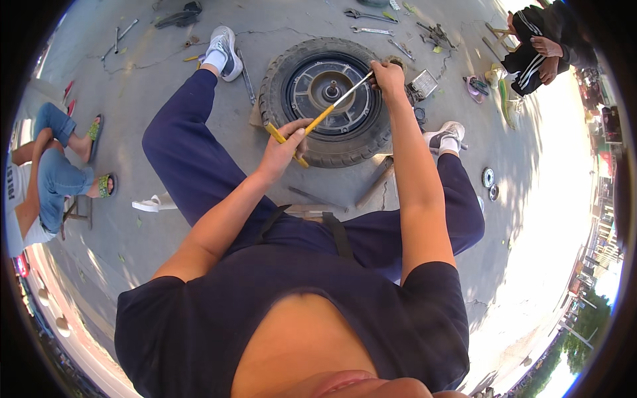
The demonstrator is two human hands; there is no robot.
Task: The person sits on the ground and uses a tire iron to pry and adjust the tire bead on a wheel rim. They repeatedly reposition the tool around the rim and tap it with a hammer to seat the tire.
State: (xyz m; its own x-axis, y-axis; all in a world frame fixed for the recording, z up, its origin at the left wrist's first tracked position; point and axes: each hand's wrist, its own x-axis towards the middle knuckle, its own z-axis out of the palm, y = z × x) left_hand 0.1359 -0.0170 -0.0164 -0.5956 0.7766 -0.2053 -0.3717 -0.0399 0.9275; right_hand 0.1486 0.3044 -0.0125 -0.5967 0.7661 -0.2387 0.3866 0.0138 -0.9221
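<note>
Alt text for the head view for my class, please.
A person's left hand grips a yellow-handled tool over a wheel lying flat; the right hand is at the shaft's far end. Wrenches lie beyond; other people sit left and right.

Right arm point(419, 179) outstretched, left fingers point(296, 125) curled

one tire point(345, 152), one hub point(320, 85), two bystanders point(54, 174) point(541, 50)
</note>
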